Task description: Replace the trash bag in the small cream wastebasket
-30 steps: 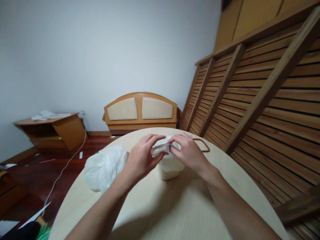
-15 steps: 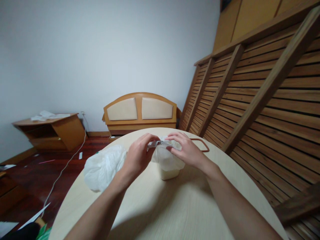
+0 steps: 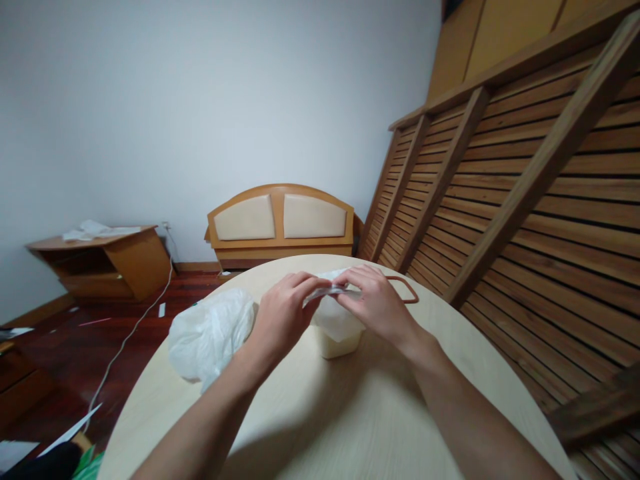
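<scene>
Over the round pale table (image 3: 310, 427), my left hand (image 3: 287, 313) and my right hand (image 3: 375, 303) pinch the gathered edge of a thin translucent plastic bag (image 3: 337, 319). My fingertips nearly meet at the middle of that edge. The bag hangs over a cream-coloured container (image 3: 337, 347) that stands on the table, and its upper part is hidden by the bag and my hands. A crumpled white plastic bag (image 3: 213, 333) lies on the table to the left of my left forearm.
A brown loop-shaped handle (image 3: 407, 291) shows past my right hand; what it belongs to is hidden. Beyond the table are a wooden headboard (image 3: 281, 247) and a low desk (image 3: 117, 263) with papers. Wooden slatted panels (image 3: 500, 200) lean on the right. A white cable (image 3: 127, 340) crosses the floor.
My hands have come closer together along the bag's edge, the left one moving right. The bag has bunched and lifted a little, showing more of the container's side.
</scene>
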`<state>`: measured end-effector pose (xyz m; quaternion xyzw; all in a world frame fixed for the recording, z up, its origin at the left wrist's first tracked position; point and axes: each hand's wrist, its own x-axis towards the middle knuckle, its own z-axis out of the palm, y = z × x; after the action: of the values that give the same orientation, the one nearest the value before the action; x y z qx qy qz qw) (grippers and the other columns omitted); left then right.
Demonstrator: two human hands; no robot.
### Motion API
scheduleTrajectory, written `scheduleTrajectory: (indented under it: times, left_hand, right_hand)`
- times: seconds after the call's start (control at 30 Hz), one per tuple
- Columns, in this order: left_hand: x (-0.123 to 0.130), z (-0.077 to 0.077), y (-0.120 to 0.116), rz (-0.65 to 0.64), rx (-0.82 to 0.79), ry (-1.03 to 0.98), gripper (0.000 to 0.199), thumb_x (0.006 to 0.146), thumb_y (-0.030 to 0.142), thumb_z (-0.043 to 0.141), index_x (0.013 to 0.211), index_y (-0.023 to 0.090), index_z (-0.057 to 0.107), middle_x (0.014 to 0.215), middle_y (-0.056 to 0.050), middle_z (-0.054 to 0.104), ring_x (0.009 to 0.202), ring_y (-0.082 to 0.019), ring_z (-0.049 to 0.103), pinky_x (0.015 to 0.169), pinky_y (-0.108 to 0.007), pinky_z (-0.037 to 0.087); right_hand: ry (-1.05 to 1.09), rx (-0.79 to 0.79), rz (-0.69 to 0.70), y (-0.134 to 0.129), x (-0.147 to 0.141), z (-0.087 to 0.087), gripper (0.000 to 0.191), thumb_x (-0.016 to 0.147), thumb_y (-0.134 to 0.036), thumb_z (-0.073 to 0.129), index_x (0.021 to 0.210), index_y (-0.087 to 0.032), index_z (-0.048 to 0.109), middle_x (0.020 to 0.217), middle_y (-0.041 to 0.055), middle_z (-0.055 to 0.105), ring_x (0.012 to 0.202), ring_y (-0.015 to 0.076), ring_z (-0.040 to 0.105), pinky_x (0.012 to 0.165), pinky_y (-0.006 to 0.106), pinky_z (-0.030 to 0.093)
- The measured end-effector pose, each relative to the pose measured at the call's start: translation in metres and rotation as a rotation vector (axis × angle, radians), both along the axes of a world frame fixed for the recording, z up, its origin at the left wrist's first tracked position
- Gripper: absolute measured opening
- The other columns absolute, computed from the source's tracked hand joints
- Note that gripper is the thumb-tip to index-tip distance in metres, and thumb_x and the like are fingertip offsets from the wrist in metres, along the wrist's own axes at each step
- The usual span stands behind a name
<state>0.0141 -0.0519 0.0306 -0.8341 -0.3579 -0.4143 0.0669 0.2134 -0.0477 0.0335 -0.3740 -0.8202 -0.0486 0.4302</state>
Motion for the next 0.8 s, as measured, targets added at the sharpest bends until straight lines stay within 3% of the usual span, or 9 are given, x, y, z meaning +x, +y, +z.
scheduleTrajectory:
  times: [0.13,0.2,0.27,0.37,0.47,0.63,0.8]
  left_hand:
    - [-0.005,0.001,0.006,0.081,-0.082,-0.064,0.011,0.09,0.014,0.066,0.097,0.022,0.071,0.093,-0.003,0.075,0.086,-0.02,0.07,0.075,-0.029,0.05]
    - [-0.008,0.004,0.007,0.117,-0.114,-0.083,0.01,0.09,0.015,0.066,0.096,0.022,0.07,0.091,-0.003,0.075,0.085,-0.02,0.07,0.073,-0.028,0.048]
    - [-0.009,0.006,0.006,0.147,-0.138,-0.093,0.01,0.09,0.015,0.065,0.095,0.022,0.07,0.091,-0.003,0.075,0.084,-0.02,0.069,0.073,-0.028,0.047]
    - [-0.01,0.008,0.006,0.158,-0.175,-0.105,0.009,0.09,0.017,0.063,0.094,0.022,0.069,0.09,-0.002,0.075,0.083,-0.02,0.069,0.072,-0.027,0.046]
    - [-0.012,0.008,0.006,0.181,-0.205,-0.108,0.008,0.091,0.02,0.062,0.095,0.023,0.068,0.089,-0.002,0.075,0.081,-0.02,0.069,0.071,-0.027,0.045]
    - [-0.015,0.01,0.006,0.293,-0.247,-0.092,0.009,0.092,0.024,0.061,0.096,0.024,0.069,0.088,-0.002,0.076,0.081,-0.021,0.07,0.068,-0.027,0.043]
    - [-0.018,0.01,0.006,0.36,-0.267,-0.096,0.013,0.092,0.028,0.059,0.097,0.024,0.07,0.088,-0.004,0.076,0.08,-0.022,0.07,0.066,-0.028,0.042]
  right_hand:
    - [0.017,-0.13,0.087,-0.001,0.007,0.005,0.019,0.087,-0.029,0.074,0.104,-0.022,0.07,0.107,0.0045,0.075,0.105,0.0233,0.066,0.096,0.04,0.048]
    - [0.106,-0.21,0.064,0.006,0.018,0.005,0.022,0.09,-0.036,0.068,0.107,-0.022,0.071,0.112,0.0062,0.075,0.106,0.0231,0.067,0.096,0.039,0.049]
    - [0.245,-0.283,-0.033,0.017,0.032,0.001,0.025,0.096,-0.039,0.058,0.105,-0.021,0.072,0.11,0.0077,0.075,0.1,0.0221,0.07,0.091,0.037,0.052]
    - [0.341,-0.4,-0.235,0.035,0.055,-0.009,0.026,0.093,-0.036,0.058,0.103,-0.019,0.074,0.103,0.0101,0.077,0.093,0.0238,0.071,0.084,0.037,0.055]
    - [0.406,-0.575,-0.317,0.047,0.073,-0.019,0.028,0.094,-0.035,0.056,0.105,-0.017,0.075,0.097,0.0119,0.078,0.086,0.0235,0.073,0.078,0.036,0.057]
    - [0.376,-0.707,-0.282,0.048,0.087,-0.026,0.024,0.089,-0.034,0.064,0.099,-0.017,0.077,0.094,0.0105,0.078,0.081,0.0213,0.073,0.07,0.03,0.057]
    - [0.351,-0.704,-0.183,0.051,0.098,-0.03,0.018,0.08,-0.031,0.071,0.084,-0.015,0.077,0.07,0.0056,0.075,0.06,0.0165,0.066,0.053,0.025,0.051]
